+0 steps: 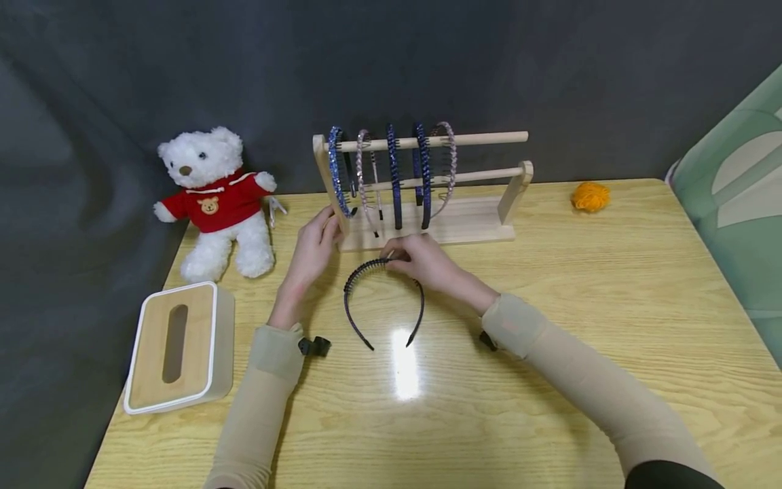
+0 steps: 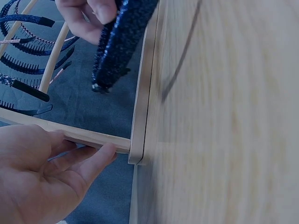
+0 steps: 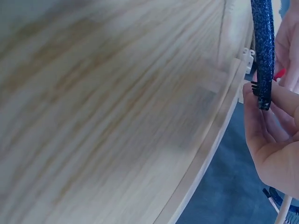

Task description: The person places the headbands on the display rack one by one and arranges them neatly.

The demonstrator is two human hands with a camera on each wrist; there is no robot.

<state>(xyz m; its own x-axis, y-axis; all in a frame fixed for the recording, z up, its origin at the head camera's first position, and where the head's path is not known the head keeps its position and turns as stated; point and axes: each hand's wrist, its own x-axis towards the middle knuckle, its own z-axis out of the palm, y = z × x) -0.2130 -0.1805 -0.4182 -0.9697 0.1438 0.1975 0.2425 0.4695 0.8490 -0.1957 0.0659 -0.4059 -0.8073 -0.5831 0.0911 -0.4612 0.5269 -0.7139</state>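
My right hand pinches a dark blue glittery headband at its arch, its two ends pointing toward me just over the table. In the right wrist view the headband's sparkly band and a few of its comb teeth show by the fingertips. My left hand grips the left side post of a wooden headband rack, with thumb and fingers on either side of it. On the rack's bars hang several headbands: a light blue one, pink ones such as this braided one, and dark blue ones.
A white teddy bear in a red sweater sits at the back left. In front of it stands a tissue box with a wooden lid. An orange scrunched ball lies at the back right of the wooden table.
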